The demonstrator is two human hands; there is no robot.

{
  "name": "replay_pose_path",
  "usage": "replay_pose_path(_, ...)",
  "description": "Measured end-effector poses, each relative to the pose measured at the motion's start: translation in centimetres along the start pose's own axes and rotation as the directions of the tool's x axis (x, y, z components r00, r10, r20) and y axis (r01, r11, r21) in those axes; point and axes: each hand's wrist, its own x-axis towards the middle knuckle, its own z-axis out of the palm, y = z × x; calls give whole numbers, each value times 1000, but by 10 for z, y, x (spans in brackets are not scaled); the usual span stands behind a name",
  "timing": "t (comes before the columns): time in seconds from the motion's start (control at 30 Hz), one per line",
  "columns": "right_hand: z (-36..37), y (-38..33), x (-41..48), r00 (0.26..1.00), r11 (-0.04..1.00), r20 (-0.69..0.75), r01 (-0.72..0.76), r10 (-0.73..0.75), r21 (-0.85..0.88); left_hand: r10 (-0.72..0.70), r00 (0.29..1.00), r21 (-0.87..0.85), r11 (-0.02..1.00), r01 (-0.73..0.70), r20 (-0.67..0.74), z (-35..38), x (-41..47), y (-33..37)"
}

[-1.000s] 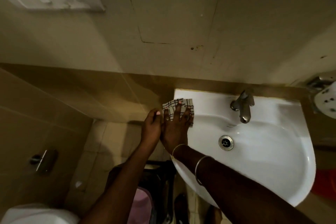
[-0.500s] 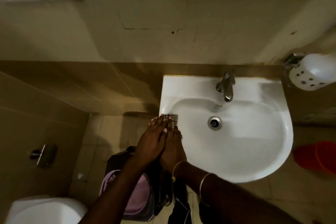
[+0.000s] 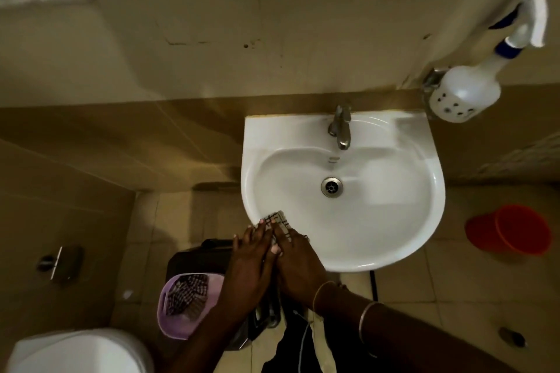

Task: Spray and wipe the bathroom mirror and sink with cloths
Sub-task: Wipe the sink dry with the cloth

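Note:
A white wall-mounted sink with a metal tap and a drain fills the middle of the view. A checked cloth lies on the sink's front left rim. My left hand and my right hand lie side by side, fingers straight, pressing the cloth onto the rim. Most of the cloth is hidden under my fingers. A white spray bottle with a blue collar rests on a holder at the wall right of the sink. The mirror is out of view.
A lilac basket holding another checked cloth stands on a dark stand under my left arm. A toilet is at the bottom left. Red buckets sit on the tiled floor at the right. A metal paper holder is on the left wall.
Both hands have slid the cloth along the left rim from the sink's back left corner to its front left edge. The view has tilted down and the spray bottle has come into sight.

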Motion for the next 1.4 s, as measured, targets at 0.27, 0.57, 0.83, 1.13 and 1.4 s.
replay_pose_path(0.27, -22, 51, -57, 980, 974, 3, 198, -199, -105, 77, 994, 51, 995, -81, 71, 40, -29, 45)
replay_pose_path(0.57, -52, 127, -117, 937, 857, 201, 343, -285, -384, 226, 916, 215, 927, -307, 333, 81, -41, 90)
replay_pose_path(0.83, -83, 201, -143, 935, 849, 157, 354, -318, -392, 230, 869, 304, 872, -384, 439, 104, -14, 168)
replay_pose_path(1.13, -128, 271, -157, 981, 899, 5, 180, -194, -400, 320, 848, 271, 848, -455, 421, 130, 54, 232)
replay_pose_path(1.4, -131, 290, -153, 980, 959, -142, -167, 137, -228, 380, 860, 189, 868, -459, 341, 132, 116, 270)
